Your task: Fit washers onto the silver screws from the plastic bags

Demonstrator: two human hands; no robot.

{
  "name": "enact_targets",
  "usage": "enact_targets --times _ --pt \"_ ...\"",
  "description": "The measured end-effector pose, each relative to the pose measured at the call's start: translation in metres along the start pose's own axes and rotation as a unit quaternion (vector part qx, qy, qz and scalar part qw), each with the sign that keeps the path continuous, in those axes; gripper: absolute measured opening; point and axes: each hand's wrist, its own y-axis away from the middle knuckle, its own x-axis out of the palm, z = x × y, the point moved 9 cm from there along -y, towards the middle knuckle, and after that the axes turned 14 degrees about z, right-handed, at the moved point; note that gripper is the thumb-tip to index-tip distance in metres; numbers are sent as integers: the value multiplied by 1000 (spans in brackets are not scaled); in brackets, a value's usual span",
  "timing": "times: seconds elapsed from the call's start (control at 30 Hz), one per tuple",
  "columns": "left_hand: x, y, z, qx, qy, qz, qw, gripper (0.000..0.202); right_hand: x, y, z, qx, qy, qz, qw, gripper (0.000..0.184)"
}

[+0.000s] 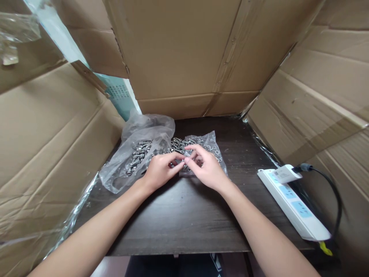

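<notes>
Your left hand (160, 167) and right hand (209, 169) meet at the fingertips (I can't tell what's gripped or finished), with loose silvery metal bolts (177, 144) seemingly left.

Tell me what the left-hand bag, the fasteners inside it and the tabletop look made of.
Bag: thin, translucent plastic film, crumpled and see-through.
Fasteners: metal, probably steel or plated, given their silvery glints.
Tabletop: dark brown, smooth with a soft sheen; wood or wood-look laminate, I can't tell which.
</notes>
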Motion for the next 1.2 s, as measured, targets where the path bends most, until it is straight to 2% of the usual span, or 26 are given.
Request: enact_targets --times 0.1,0.2,0.23,0.33,0.37,0.43,0.53,0.6,0.67,0.7,0.77,0.9,1.07,1.2 --pt "0 0 1 -2 -1 -2 1000 9 -3 1 0 9 11 -20 1000 26" --pt "0 0 1 1 2 -3 1000 8 0 1 3 -21 -20 -1 1000 45" --pt "0 0 1 2 5 -1 1000 9 1 0 4 -23 -23 3 999 45" --pt "1 0 0 6 9 7 1000 9 -2 1 1 0 11 -17 1000 24" --pt "1 0 0 6 8 7 1000 9 -4 1 0 8 21 -27 999 23" --pt "0 0 0 5 6 1 1000 8 -4 1 0 6 14 -27 1000 27" --pt "-1 0 0 6 3 -5 1000 8 1 0 2 -17 -22 3 1000 46" --pt "-1 0 0 6 2 -3 1000 8 2 0 1 -14 -10 6 1000 38" --pt "-1 0 0 4 1 -3 1000 7 -1 1 0 4 23 -14 1000 23" --pt "-1 0 0 2 1 -4 1000 7 -4 1 -1 9 32 -25 999 22" --pt "-1 0 0 -1 1 -6 1000 7 -5 2 0 4 25 -33 999 23" --pt "-1 0 1 0 2 -2 1000 8 1 0 1 -20 -10 4 1000 38" --pt "-3 0 1 0 8 -9 1000 7 -2 1 1 -1 42 -24 999 21" --pt "-3 1 0 3 9 -14 1000 8 -2 1 5 -23 0 -17 1000 36"
